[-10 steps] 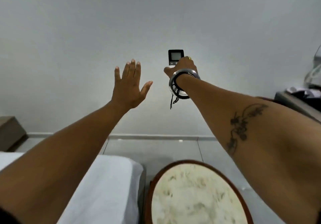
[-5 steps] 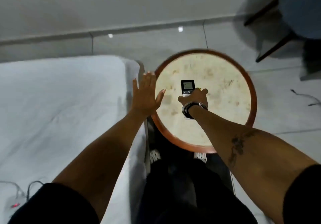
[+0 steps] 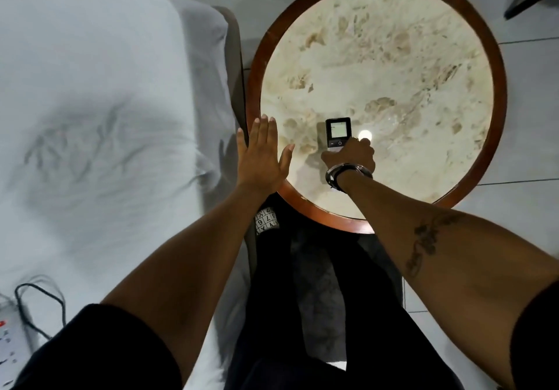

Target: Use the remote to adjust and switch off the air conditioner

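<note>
Your right hand [image 3: 351, 158] holds the remote [image 3: 338, 133] low over the round marble surface [image 3: 393, 57], its grip wrapped around the lower body so that only the lit screen and the power button row show above your knuckles. Whether the remote touches the stone or hangs just above it cannot be told from here. Your left hand [image 3: 261, 155] is empty, fingers [image 3: 266, 131] spread flat, hovering at the surface's wooden rim beside the white bed [image 3: 99, 87]. The air conditioner is nowhere in view, so you cannot confirm from this angle that it is off. Judging by the remote pointed down at the stone, the button work looks finished; what seems left is to set the remote down and let go.
</note>
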The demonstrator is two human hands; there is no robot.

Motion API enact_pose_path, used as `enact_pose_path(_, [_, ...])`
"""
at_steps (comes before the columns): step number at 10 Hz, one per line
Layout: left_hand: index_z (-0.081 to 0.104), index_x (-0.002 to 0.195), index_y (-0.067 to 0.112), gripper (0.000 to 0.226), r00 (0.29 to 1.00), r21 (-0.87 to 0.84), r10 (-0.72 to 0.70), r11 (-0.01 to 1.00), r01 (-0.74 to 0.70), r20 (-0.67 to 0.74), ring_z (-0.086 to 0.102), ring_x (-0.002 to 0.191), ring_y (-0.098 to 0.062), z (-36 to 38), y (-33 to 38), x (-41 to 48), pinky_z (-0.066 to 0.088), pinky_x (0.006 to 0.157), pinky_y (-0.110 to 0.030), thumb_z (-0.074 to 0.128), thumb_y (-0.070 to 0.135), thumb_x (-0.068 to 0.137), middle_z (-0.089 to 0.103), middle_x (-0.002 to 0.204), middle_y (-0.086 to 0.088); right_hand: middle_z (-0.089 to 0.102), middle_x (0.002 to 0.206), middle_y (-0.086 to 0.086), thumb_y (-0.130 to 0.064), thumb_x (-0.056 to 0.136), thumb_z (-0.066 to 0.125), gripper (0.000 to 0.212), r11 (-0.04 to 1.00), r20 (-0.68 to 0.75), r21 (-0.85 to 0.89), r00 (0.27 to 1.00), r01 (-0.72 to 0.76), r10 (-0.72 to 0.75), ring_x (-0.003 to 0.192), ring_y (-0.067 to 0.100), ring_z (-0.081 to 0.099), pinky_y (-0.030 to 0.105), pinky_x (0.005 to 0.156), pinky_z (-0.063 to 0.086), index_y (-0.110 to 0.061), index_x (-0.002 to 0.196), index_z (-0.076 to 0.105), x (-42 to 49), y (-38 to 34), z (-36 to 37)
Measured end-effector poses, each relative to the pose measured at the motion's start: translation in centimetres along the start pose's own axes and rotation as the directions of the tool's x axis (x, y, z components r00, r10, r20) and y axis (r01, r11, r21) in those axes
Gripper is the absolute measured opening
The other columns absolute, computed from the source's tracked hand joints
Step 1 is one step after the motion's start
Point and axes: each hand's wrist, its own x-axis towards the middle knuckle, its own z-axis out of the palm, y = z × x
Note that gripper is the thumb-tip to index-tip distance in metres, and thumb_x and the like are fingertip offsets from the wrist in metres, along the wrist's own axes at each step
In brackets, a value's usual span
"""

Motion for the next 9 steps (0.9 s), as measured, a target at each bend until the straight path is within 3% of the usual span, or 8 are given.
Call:
enact_pose_path(1, [0.021,0.152,0.006,0.07,1.0,-0.02,-0.018,1.0,0.018,-0.018,0.012,0.15,-0.027,0.2,0.0,0.4,-0.002,0.118,-0.051,0.024,0.052,0.099,0.022,0.161,-0.014,0.05,0.116,0.011,-0.038,0.078,0.069,0.046,0.999,0.011,-0.036,1.0,-0.002,0.002,0.109,0.029,0.049,0.035,0.071,0.043,-0.009,0.113,0.057,1.0,0.2,0.6])
enact_pose_path(3, [0.024,0.15,0.007,0.068,1.0,-0.016,-0.012,1.0,0.012,-0.029,0.017,0.149,-0.026,0.7,-0.4,0.8,-0.006,0.117,-0.047,0.025,0.053,0.099,0.027,0.159,-0.014,0.05,0.113,0.011,-0.034,0.077,0.071,0.044,0.999,0.02,-0.047,1.0,0.006,-0.005,0.105,0.029,0.051,0.035,0.07,0.043,-0.009,0.11,0.056,2.1,-0.2,1.3])
enact_pose_path(5, [0.029,0.148,0.006,0.067,1.0,-0.001,-0.006,1.0,0.006,-0.016,0.025,0.147,-0.028,0.4,-0.6,1.4,0.006,0.118,-0.052,0.025,0.052,0.099,0.034,0.156,-0.015,0.051,0.116,0.013,-0.032,0.078,0.072,0.048,0.997,0.043,-0.082,0.999,0.006,-0.002,0.105,0.03,0.052,0.037,0.075,0.048,-0.008,0.116,0.054,2.8,-0.2,1.2])
enact_pose_path(7, [0.027,0.148,0.005,0.067,0.998,-0.008,-0.004,1.0,0.005,0.055,0.025,0.146,-0.031,-2.5,0.4,1.7,0.009,0.118,-0.054,0.031,0.05,0.098,0.034,0.156,-0.016,0.049,0.127,0.012,-0.05,0.066,0.079,0.088,0.995,0.11,-0.104,0.994,-0.009,0.02,0.118,0.031,0.046,0.047,0.09,0.047,-0.003,0.13,0.042,1.5,-1.3,-2.8])
enact_pose_path(8, [0.026,0.149,0.006,0.067,0.997,0.019,0.079,0.997,-0.079,-0.012,0.023,0.147,-0.031,-6.8,1.6,2.3,0.008,0.119,-0.053,0.033,0.049,0.099,0.03,0.157,-0.016,0.046,0.136,0.014,-0.054,0.075,0.066,0.092,0.966,0.007,-0.204,0.988,0.155,-0.157,0.125,0.033,0.04,0.052,0.1,0.036,0.001,0.14,0.031,0.7,-3.3,-6.9])
enact_pose_path(9, [0.027,0.15,0.006,0.068,0.968,0.113,0.223,0.971,-0.21,-0.117,0.022,0.148,-0.03,-12.2,2.3,3.8,0.005,0.119,-0.053,0.033,0.049,0.098,0.03,0.157,-0.017,0.037,0.146,0.017,-0.055,0.081,0.06,0.096,0.886,-0.107,-0.276,0.904,0.373,-0.414,0.136,0.034,0.029,0.057,0.109,0.022,0.002,0.147,0.019,0.0,-5.8,-11.9])
